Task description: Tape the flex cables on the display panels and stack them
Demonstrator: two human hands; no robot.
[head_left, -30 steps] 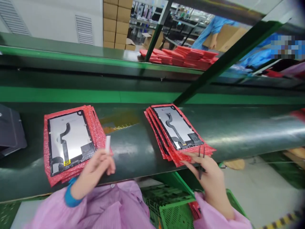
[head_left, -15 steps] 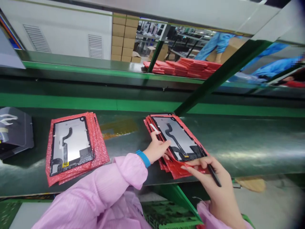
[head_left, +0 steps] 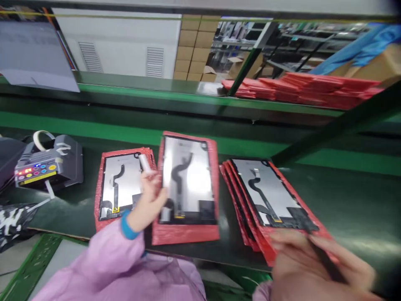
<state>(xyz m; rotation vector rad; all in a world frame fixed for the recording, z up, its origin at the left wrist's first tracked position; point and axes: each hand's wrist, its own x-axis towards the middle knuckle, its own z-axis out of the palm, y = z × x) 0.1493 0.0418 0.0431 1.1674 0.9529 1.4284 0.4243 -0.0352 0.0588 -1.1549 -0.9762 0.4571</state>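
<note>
My left hand point(head_left: 149, 205), blurred, is closed at the left edge of a tablet screen panel point(head_left: 194, 184) lying on a red bubble-wrap sheet point(head_left: 188, 235). A short white strip point(head_left: 144, 162) sticks up from its fingers. This panel shows its silver back with a dark curved flex cable. To its left, another screen panel point(head_left: 128, 179) lies on a red bubble-wrap stack. On the right, a tilted stack of red sheets carries a further screen panel point(head_left: 269, 188). My right hand point(head_left: 316, 259) grips a slim black pen-like tool point(head_left: 327, 261) near that stack's lower corner.
A grey tape dispenser point(head_left: 59, 161) with lit buttons stands at the left of the dark green bench point(head_left: 354, 200). A green post point(head_left: 332, 121) slants at the right. Red packs point(head_left: 307, 90) are piled on the shelf behind; cartons point(head_left: 197, 46) stand beyond.
My left hand has moved left from the right stack, carrying a panel with its red sheet to beside the left stack. Another panel now shows atop the right stack. The view has shifted left.
</note>
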